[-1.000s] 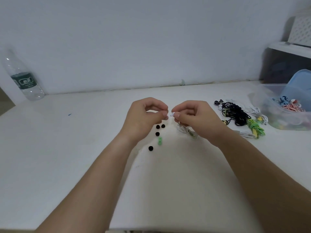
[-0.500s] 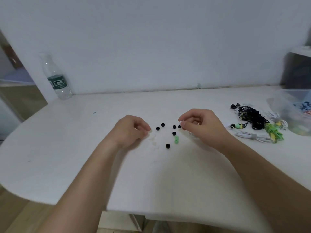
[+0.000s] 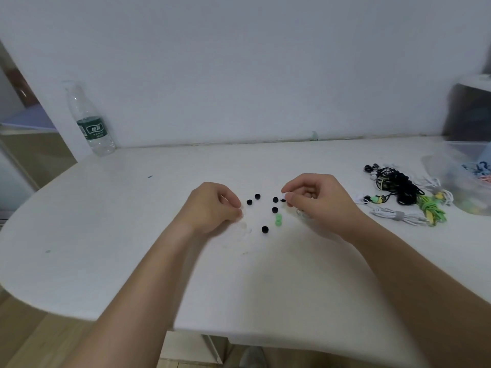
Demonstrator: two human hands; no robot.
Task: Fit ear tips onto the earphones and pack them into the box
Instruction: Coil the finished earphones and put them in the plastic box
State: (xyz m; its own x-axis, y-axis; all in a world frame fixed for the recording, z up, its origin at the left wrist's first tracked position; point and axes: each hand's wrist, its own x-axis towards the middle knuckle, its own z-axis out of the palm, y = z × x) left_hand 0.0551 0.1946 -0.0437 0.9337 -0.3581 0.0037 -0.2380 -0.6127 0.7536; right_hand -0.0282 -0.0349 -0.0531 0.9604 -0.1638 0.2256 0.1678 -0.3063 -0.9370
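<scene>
My right hand [image 3: 316, 201] pinches a white earbud [image 3: 283, 195] between thumb and forefinger, just above the table; its white cable [image 3: 303, 215] trails under the palm. My left hand [image 3: 212, 205] rests on the table with fingers curled, thumb and forefinger pinching a translucent white ear tip [image 3: 241, 210] at the edge of a small cluster of white ear tips [image 3: 245, 227]. Between my hands lie several black ear tips [image 3: 275, 209] and two green ear tips [image 3: 278, 219]. The clear plastic box [image 3: 451, 166] stands at the right edge.
A tangle of black earphones [image 3: 398, 183], green earphones [image 3: 431, 212] and a coiled white earphone set [image 3: 396, 216] lies right of my right hand. A water bottle [image 3: 91, 123] stands at the back left by the wall. The table's rounded front edge [image 3: 79, 312] is close.
My left hand has dropped away from the earbud, leftward and down to the white ear tips on the table. My right hand kept holding the earbud. My view has turned left.
</scene>
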